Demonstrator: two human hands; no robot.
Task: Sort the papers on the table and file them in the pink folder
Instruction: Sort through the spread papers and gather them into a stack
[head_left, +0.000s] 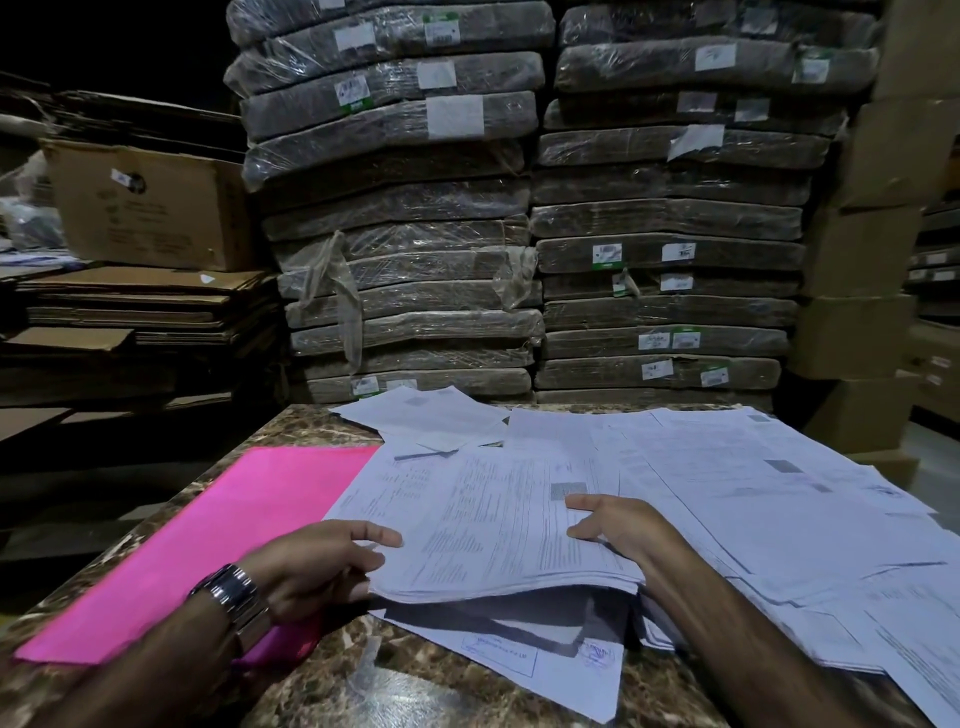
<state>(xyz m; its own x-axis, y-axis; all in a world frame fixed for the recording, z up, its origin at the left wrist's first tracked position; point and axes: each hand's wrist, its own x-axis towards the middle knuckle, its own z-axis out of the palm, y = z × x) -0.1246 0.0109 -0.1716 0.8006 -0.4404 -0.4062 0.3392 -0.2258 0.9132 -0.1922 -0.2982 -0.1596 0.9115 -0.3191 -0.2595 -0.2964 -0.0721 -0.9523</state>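
Note:
A pink folder (218, 540) lies closed on the left of the brown marble table (415, 686). Right of it, a stack of printed papers (483, 525) is lifted off the table at its near edge. My left hand (322, 564), with a metal watch on the wrist, grips the stack's left near corner, thumb on top. My right hand (618, 525) holds the stack's right side, with the thumb and forefinger on top and the other fingers hidden under the sheets. A stamped sheet (519, 660) lies flat below the raised stack. More loose papers (769, 483) spread over the table's right half.
A few loose sheets (431, 415) lie at the table's far edge. Behind the table rise two tall stacks of plastic-wrapped bundles (519, 208). Flattened cardboard and a brown box (145, 208) stand at the left, more cardboard boxes (872, 260) at the right.

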